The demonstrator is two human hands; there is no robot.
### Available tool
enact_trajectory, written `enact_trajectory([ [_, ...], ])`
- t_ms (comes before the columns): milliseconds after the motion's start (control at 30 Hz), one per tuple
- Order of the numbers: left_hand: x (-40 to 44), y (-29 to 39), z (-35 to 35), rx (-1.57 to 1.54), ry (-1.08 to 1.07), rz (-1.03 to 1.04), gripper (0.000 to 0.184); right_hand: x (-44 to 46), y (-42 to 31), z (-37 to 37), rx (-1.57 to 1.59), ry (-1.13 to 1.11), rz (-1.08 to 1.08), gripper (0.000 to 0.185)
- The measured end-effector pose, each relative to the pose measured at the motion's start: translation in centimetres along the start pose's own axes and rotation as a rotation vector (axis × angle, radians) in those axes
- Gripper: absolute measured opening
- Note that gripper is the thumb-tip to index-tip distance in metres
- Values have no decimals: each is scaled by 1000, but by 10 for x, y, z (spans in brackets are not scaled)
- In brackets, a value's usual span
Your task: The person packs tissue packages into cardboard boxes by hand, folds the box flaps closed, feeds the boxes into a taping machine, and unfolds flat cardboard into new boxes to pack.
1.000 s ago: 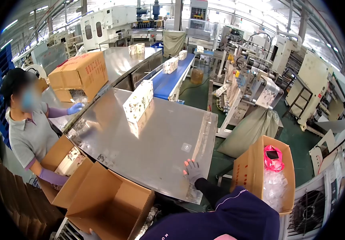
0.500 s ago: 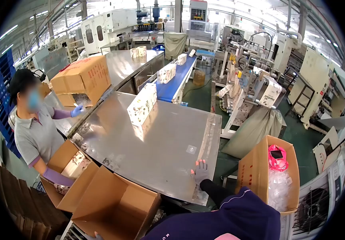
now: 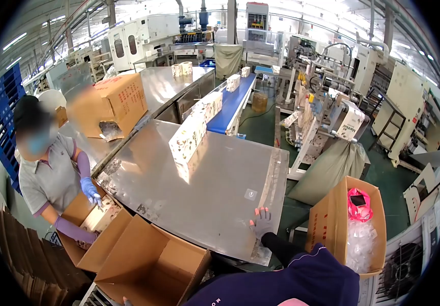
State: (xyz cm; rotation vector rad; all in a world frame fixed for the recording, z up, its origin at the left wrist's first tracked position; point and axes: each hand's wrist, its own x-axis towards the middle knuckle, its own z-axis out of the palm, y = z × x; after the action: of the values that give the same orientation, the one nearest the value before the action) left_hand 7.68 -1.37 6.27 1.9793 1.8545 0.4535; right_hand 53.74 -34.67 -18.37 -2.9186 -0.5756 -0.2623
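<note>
My right hand (image 3: 262,223), in a grey glove with bare fingertips, lies on the near right corner of the metal table (image 3: 220,188) with its fingers spread and nothing in it. Of my left hand (image 3: 126,301) only a small part shows at the bottom edge, beside the open cardboard box (image 3: 153,265); its grip is hidden. That box holds nothing that I can see. A floral-patterned pack (image 3: 187,138) stands upright on the far part of the table, and another such pack (image 3: 211,105) touches it from behind.
More packs (image 3: 233,82) ride the blue conveyor (image 3: 238,104). On the left a co-worker (image 3: 49,178) has both gloved hands at a box (image 3: 80,204) of packs. A carton (image 3: 110,104) lies behind. At right, a box (image 3: 327,224) holds clear plastic and a pink bag (image 3: 359,205).
The packs on the conveyor have come nearer, and one now meets the pack on the table. The co-worker's raised hand has moved down to the box. My right hand stays on the table.
</note>
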Motion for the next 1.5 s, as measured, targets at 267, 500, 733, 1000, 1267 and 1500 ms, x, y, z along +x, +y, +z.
enact_trajectory([
  [267,-4,4,-4,-19,66,60,82,1,0,1,32,48,-32,66],
  [500,-2,-8,-3,-67,25,-1,71,1,3,5,105,57,-32,67],
  [733,3,-21,12,-49,103,14,59,1,3,5,69,74,-47,68],
  [1000,5,-24,11,-89,79,-18,53,5,9,25,34,75,-40,69],
  [1267,10,-35,18,-101,89,28,54,1,4,6,57,35,-33,70],
  [1500,16,-38,21,-74,111,55,51,4,9,23,106,25,-22,71],
])
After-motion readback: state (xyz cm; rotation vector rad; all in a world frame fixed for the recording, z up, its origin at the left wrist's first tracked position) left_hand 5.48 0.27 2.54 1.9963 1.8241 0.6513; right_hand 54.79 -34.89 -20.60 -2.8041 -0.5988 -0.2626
